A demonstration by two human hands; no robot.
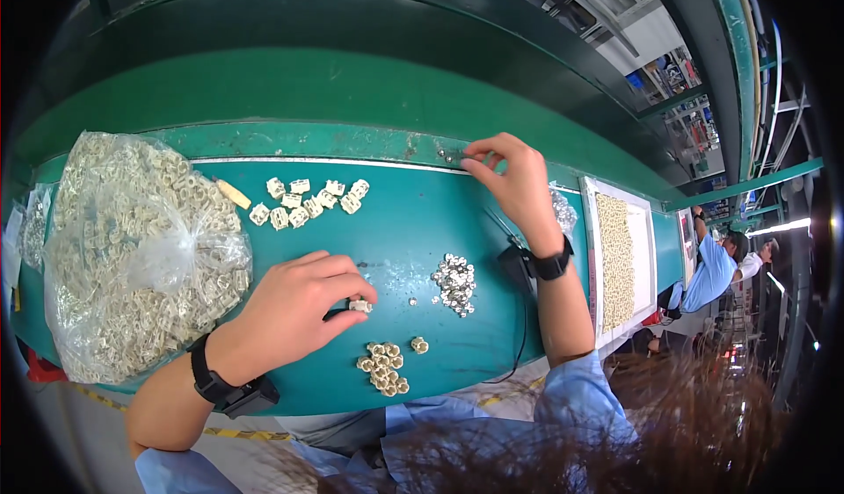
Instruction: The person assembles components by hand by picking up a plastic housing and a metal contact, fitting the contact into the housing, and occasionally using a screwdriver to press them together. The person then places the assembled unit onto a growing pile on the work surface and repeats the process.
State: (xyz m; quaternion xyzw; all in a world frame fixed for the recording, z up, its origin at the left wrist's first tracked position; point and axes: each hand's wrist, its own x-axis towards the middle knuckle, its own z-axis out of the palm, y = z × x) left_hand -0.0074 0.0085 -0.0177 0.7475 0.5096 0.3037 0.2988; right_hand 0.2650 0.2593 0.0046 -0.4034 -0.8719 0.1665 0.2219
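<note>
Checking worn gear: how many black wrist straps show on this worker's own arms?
2: one black strap at the wrist of the left hand, another at the wrist of the right hand.

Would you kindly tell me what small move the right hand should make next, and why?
I'd suggest pinching one of the small pieces on the green ledge, if none is pinched already: the right hand is beside them, and the left hand holds a cream part.

Green bench (479,353), cream blocks (299,218), seemingly metal bits (455,285)
</note>
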